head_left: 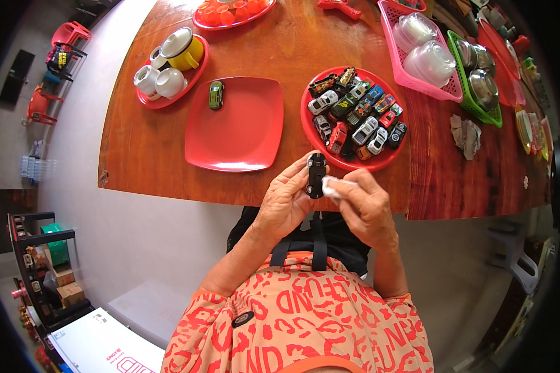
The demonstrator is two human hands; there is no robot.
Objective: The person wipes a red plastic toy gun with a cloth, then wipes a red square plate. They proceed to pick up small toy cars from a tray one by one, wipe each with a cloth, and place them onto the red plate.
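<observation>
A large reddish-brown wooden table (280,50) spans the upper part of the view, standing on a pale grey floor (137,236). A dark shelf unit (40,267) with boxes stands at lower left; red chairs (56,62) stand at upper left.

On the table, a square red plate (242,133) lies near the front edge, with one green toy car (216,94) on its upper left corner. Just to its right, a round red plate (311,133) holds a heap of toy cars (358,115) in mixed colours. A round red tray (196,78) at left carries white cups (158,79) and a yellow pot (183,50). A pink basket (392,37) and a green basket (460,62) at right hold bowls. A crumpled grey cloth (465,135) lies right of the round plate.

The black toy car (316,174) is held in the air over the front table edge, just below the round plate. Its long axis runs near vertical in the view, one end toward the table, the other toward the person; which end is the front cannot be told.

The left hand (286,202) has its fingers curled closed around the car's left side. The right hand (367,205) pinches a small white cloth (334,186) between closed fingertips, touching the car's right side.
</observation>
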